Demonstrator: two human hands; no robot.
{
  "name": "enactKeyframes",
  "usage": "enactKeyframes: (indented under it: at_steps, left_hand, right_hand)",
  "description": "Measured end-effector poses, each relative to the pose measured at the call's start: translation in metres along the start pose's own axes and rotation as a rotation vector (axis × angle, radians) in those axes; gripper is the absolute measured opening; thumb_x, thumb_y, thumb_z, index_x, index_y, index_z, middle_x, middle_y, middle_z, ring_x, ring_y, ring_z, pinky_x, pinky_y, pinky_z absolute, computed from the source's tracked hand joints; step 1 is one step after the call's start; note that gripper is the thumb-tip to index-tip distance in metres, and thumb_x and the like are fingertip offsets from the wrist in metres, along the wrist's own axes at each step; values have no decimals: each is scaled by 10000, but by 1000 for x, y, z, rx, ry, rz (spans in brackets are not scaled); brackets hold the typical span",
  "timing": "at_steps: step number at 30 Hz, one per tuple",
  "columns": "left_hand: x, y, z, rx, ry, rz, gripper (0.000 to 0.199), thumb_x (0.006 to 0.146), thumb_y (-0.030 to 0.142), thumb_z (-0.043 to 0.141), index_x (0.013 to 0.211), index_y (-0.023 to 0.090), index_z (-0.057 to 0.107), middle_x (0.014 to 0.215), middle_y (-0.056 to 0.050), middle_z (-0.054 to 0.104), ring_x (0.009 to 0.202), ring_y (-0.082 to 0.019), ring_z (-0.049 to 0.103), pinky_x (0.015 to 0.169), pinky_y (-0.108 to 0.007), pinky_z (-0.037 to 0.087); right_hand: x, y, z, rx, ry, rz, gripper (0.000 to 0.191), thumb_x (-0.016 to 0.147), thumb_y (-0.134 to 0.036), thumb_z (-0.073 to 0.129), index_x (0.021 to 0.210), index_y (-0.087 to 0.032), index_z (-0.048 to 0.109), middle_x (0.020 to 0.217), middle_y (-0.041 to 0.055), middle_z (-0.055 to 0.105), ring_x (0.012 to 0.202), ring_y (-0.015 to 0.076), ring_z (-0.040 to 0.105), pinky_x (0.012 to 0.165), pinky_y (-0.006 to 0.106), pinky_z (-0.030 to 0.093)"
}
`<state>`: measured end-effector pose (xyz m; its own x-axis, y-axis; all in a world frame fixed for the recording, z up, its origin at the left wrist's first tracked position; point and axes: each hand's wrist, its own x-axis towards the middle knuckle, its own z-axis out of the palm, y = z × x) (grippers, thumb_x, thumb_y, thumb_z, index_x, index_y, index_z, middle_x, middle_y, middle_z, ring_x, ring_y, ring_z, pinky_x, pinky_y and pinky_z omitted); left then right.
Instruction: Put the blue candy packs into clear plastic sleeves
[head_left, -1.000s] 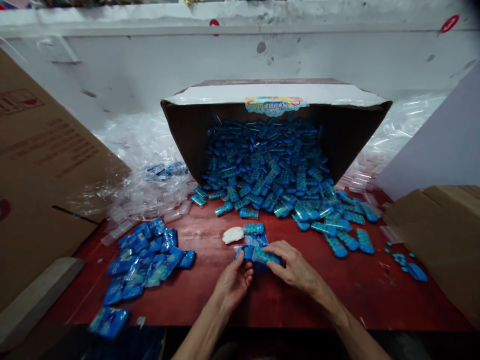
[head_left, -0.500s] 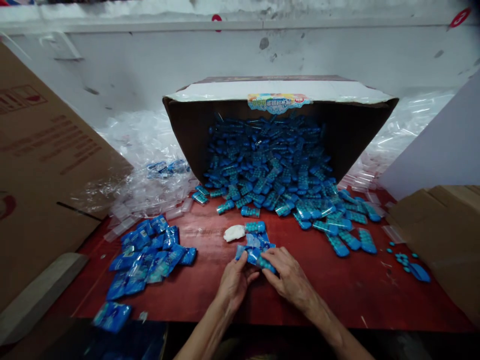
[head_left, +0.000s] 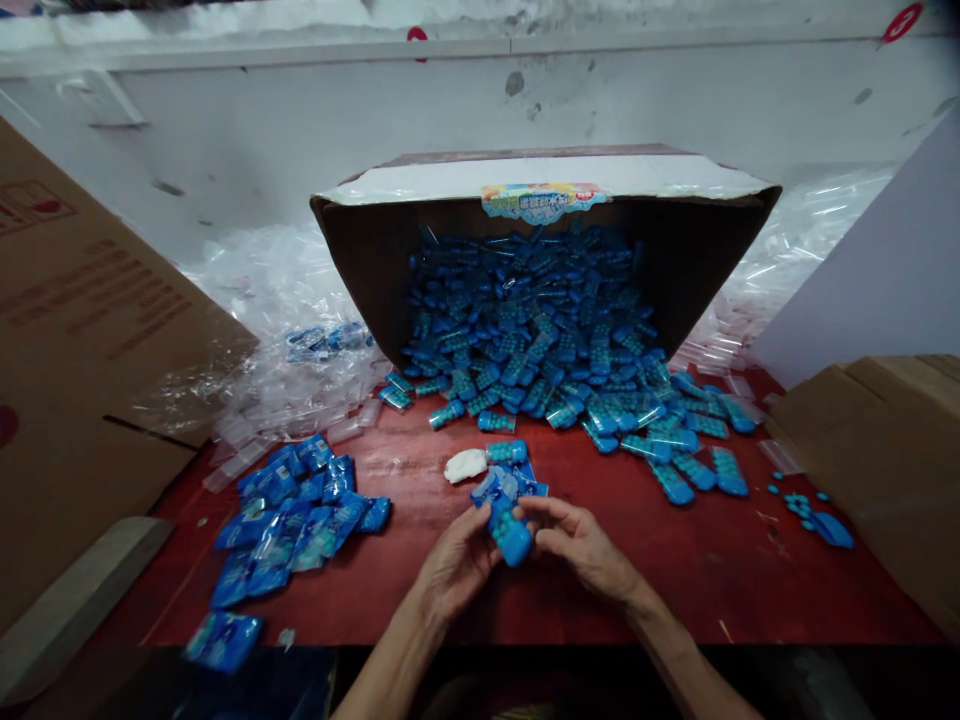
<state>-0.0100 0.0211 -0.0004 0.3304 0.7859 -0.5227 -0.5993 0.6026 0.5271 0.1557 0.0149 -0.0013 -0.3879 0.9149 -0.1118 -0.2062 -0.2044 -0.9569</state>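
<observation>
In the head view, a small blue pack with round teal pellets under clear plastic (head_left: 513,540) is tilted between my hands, its rounded blue end toward me. My left hand (head_left: 459,562) has its thumb and fingers closed on a blue printed pouch (head_left: 496,488) at the pack's far end; how far the pack sits inside is unclear. The fingers of my right hand (head_left: 581,545) pinch the pack's right side. Just beyond lie another pellet pack (head_left: 507,452) and a crumpled white wad (head_left: 466,465).
An open carton (head_left: 720,230) on its side spills many pellet packs (head_left: 540,340) onto the red table (head_left: 630,590). Filled blue pouches (head_left: 292,510) are heaped at left. Clear plastic sleeves (head_left: 262,290) pile behind them. Loose pellets (head_left: 799,506) lie near a brown box (head_left: 877,470) at right.
The pellet pack has turned so its blue end points toward me, and it has come nearer. My right hand has shifted slightly lower and to the right. The view has shifted slightly.
</observation>
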Motion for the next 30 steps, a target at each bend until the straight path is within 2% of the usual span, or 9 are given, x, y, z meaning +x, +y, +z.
enactKeyframes:
  at_steps: [3, 8, 12, 15, 20, 24, 30]
  left_hand:
    - [-2, 0, 6, 7, -30, 47, 188, 735, 186, 559, 907, 118, 596, 815, -75, 670, 763, -181, 624, 744, -312, 468]
    - [1, -3, 10, -40, 106, 83, 123, 724, 167, 572, 841, 134, 590, 807, -52, 674, 749, -167, 628, 750, -307, 473]
    - [0, -7, 12, -20, 30, 21, 185, 745, 185, 549, 919, 130, 576, 851, -76, 669, 815, -182, 620, 748, -293, 472]
    - [-3, -8, 11, -8, -51, -9, 215, 750, 176, 541, 958, 133, 568, 900, -80, 658, 822, -176, 616, 752, -283, 467]
    - [-7, -4, 10, 23, -186, -44, 257, 725, 153, 569, 979, 118, 576, 944, -87, 645, 875, -185, 597, 846, -318, 423]
    - [-7, -5, 12, 66, -178, -17, 259, 679, 177, 625, 931, 119, 609, 915, -88, 655, 886, -206, 591, 854, -339, 414]
    - [-6, -14, 15, 113, -117, 20, 254, 665, 234, 640, 890, 116, 630, 882, -106, 661, 809, -209, 605, 800, -358, 435]
  right_hand:
    - [-3, 0, 1, 88, 50, -9, 376, 705, -286, 599, 1072, -225, 544, 928, 17, 560, 696, 102, 511, 648, 249, 428]
    - [-10, 3, 12, 61, 117, -8, 378, 701, -278, 602, 1070, -236, 531, 921, 14, 537, 742, 118, 500, 684, 260, 414]
    - [-4, 8, 13, 94, 186, -9, 454, 671, -214, 616, 1102, -258, 483, 810, -27, 478, 674, 89, 465, 663, 236, 402]
    - [-1, 10, 9, 122, 172, -32, 523, 657, -190, 623, 1142, -267, 444, 815, -29, 447, 715, 92, 464, 692, 232, 398]
    - [-2, 11, 4, 84, 94, -22, 554, 662, -173, 616, 1173, -274, 428, 841, -22, 447, 698, 86, 457, 681, 225, 401]
    - [-2, 15, 2, 142, 48, 3, 572, 639, -198, 637, 1169, -265, 433, 845, -12, 461, 707, 98, 468, 678, 239, 413]
    - [-2, 20, 0, 123, 47, 7, 585, 647, -239, 652, 1183, -265, 419, 811, -26, 440, 673, 85, 452, 658, 223, 400]
